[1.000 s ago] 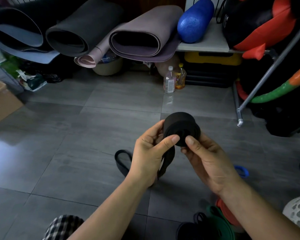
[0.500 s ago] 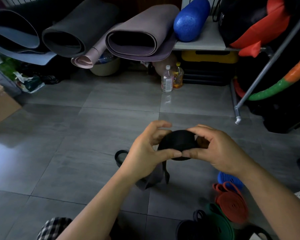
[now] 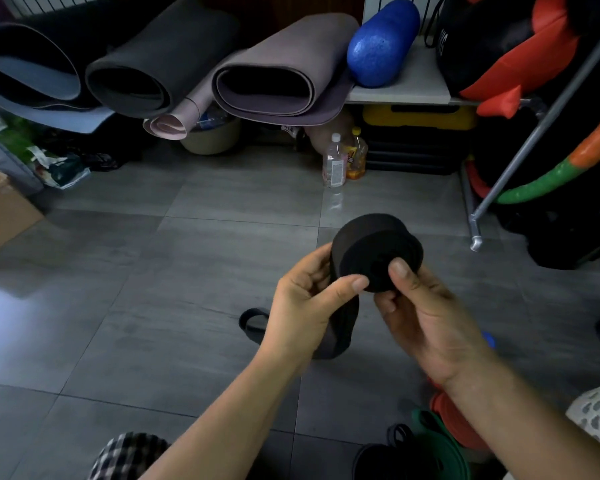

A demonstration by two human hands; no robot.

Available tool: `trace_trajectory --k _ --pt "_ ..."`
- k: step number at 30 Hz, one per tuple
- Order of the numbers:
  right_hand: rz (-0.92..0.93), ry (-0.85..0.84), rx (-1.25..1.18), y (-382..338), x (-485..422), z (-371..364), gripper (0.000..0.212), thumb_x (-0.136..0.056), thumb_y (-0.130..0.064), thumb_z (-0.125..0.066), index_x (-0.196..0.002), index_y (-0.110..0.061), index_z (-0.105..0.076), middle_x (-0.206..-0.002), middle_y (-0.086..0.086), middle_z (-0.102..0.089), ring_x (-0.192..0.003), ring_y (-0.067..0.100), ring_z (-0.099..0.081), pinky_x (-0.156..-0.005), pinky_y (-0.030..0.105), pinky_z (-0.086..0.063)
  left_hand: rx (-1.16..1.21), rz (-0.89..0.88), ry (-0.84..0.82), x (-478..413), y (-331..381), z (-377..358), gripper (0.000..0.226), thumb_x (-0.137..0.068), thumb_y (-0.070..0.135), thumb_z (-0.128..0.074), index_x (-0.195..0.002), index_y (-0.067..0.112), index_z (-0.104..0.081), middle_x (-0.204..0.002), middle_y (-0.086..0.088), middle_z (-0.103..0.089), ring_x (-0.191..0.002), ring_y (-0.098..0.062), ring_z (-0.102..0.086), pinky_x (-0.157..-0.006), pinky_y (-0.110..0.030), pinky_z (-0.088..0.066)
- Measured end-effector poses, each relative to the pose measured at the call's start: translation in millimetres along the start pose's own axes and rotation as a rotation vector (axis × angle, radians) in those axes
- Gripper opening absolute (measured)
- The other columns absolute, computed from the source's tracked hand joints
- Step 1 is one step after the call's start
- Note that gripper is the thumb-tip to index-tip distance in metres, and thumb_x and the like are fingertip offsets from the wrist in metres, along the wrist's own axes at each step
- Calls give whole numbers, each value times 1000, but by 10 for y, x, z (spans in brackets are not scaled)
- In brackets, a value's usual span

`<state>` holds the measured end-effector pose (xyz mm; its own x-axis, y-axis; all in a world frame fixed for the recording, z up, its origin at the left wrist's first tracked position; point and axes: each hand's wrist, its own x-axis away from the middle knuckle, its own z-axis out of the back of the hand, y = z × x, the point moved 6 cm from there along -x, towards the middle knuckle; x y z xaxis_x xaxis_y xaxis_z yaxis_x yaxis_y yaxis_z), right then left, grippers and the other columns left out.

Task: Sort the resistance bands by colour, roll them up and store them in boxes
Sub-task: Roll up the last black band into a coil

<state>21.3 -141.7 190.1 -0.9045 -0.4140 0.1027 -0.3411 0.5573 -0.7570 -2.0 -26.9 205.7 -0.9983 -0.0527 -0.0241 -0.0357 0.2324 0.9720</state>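
So, mid-roll: your left hand and right hand clamp the black band; wind in its hanging tail next.

The black band looks like matt rubber, smooth along its rolled side. The floor is grey tile with a soft sheen, brightest at the left. The rolled mats are matt foam, and the blue roller has a pebbled foam skin. The rack tube is bare shiny metal, the box plain cardboard, the 2 bottles clear plastic.
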Motion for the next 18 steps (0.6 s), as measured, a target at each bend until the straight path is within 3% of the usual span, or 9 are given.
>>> trace_trajectory --k 2,4,6,8,10,12,14,16,18 --pt "-48 36 -28 110 0 35 53 -41 -37 -90 -88 -20 -75 -88 -1 -71 -73 3 -63 -54 13 -47 -35 11 36 -2 -26 10 35 -72 7 -67 -104 20 -62 -89 8 -73 -90 -7 -68 -78 -17 -51" --pt "-115 45 94 73 -9 98 56 -38 -40 -91 -88 -22 -74 -84 -3 -69 -70 6 -60 -54 15 -46 -179 -1 32 -13 -7 60 34 -77 3 -68 -103 24 -63 -90 9 -73 -91 -7 -67 -78 -18 -51" --pt "-154 62 564 -96 -8 216 64 -43 -44 -88 -103 -34 -67 -92 -11 -63 -73 6 -55 -61 15 -44 -466 -85 -3 -40 41 121 32 -79 11 -70 -106 24 -63 -96 7 -71 -93 -7 -65 -82 -22 -50" --pt "-63 53 1150 -342 -1 255 78 -51 -48 -76 -121 -50 -42 -111 -22 -47 -80 -3 -49 -70 10 -40 -832 -163 -76 -52 43 118 40 -74 26 -65 -113 20 -62 -100 6 -66 -93 -9 -60 -83 -27 -49" --pt "34 -139 1444 -388 23 117 79 -60 -46 -73 -124 -56 -28 -115 -26 -39 -78 -6 -44 -70 10 -39 -1037 -183 -191 -31 -17 40 48 -70 33 -57 -116 18 -61 -98 3 -63 -91 -10 -56 -79 -32 -49" --pt "47 -270 1595 -301 70 10 72 -69 -38 -76 -129 -46 -38 -108 -24 -44 -88 -7 -46 -77 13 -39 -1020 -160 -259 17 -62 -50 50 -70 34 -57 -117 19 -60 -97 2 -63 -90 -10 -54 -78 -31 -47" --pt "130 -238 1698 -299 73 -14 59 -72 -33 -75 -125 -32 -51 -100 -22 -49 -95 -1 -50 -81 16 -39 -948 -159 -254 36 -84 -83 50 -70 33 -60 -118 21 -60 -102 5 -64 -95 -7 -55 -83 -26 -46" --pt "178 -159 1657 -378 59 21 48 -70 -31 -77 -114 -28 -59 -92 -21 -54 -87 -1 -52 -76 15 -39 -815 -130 -192 20 -97 -58 45 -73 26 -70 -116 27 -57 -105 12 -64 -99 -5 -56 -88 -21 -45" --pt "142 -88 1500 -450 53 92 40 -67 -30 -78 -103 -32 -61 -88 -19 -59 -83 -1 -54 -73 17 -43 -593 -38 -94 -20 -100 7 55 -71 12 -78 -112 34 -49 -102 16 -65 -98 -4 -60 -90 -18 -46"
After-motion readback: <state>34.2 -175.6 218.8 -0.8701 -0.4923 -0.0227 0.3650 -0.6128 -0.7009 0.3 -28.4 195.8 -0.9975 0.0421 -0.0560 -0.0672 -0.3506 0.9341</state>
